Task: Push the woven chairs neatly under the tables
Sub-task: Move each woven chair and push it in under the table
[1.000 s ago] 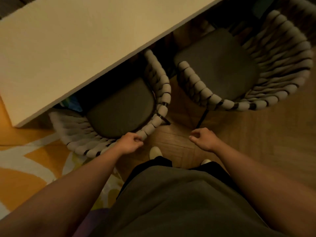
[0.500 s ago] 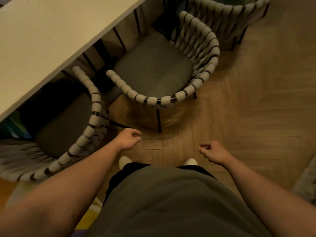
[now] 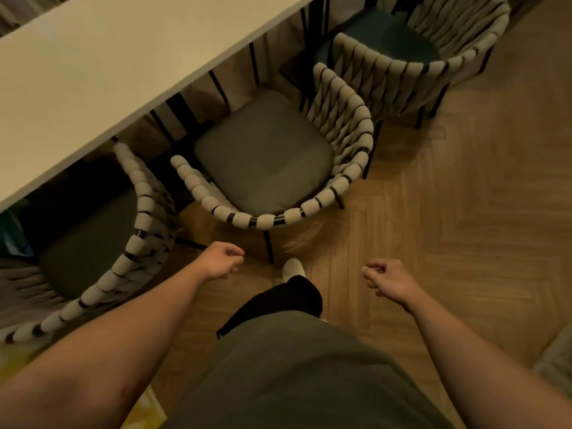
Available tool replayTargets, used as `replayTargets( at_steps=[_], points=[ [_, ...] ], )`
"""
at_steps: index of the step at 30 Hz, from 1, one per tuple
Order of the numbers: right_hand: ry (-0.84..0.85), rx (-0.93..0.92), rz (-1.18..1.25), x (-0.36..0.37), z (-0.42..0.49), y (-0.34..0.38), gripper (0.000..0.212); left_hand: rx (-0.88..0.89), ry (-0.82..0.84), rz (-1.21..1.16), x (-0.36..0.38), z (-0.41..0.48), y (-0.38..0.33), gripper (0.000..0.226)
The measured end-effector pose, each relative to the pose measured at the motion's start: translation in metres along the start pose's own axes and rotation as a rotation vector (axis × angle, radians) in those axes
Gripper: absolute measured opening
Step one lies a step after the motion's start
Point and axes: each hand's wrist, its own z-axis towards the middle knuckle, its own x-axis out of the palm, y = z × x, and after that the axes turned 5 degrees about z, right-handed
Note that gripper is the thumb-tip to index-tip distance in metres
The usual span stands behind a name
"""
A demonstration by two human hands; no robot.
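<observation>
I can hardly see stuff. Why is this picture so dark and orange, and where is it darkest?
Head view: dim, warm light tints everything brownish. The table top is brightest. The deepest shadow sits under it, over the left chair's seat. The middle chair is lit better.

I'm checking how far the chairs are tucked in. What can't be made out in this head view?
Head view:
Left beige woven chair with grey cushion: seat front hidden under the white tabletop; its back runs off the left edge.
Far beige woven chair with teal cushion: cut off by the top edge.
Teal object under that tabletop: dark, cut by the left edge.
Pale rug corner: mostly beyond the right edge.
</observation>
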Motion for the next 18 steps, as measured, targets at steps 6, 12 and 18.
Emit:
replayTargets(
  at_steps=[6,12,18],
  points=[
    [0.025,0.003,-0.001,-0.029,0.049,0.061,0.035,-0.086,-0.055,-0.103,-0.021,0.034,-0.015,0.029],
    [0.019,-0.017,0.020,-0.044,0.091,0.125,0.026,-0.060,-0.105,-0.241,-0.043,0.058,-0.036,0.025],
    [0.072,-0.015,-0.058,-0.069,0.124,0.167,0.032,-0.212,-0.142,-0.445,-0.031,0.062,-0.039,0.020]
  ],
)
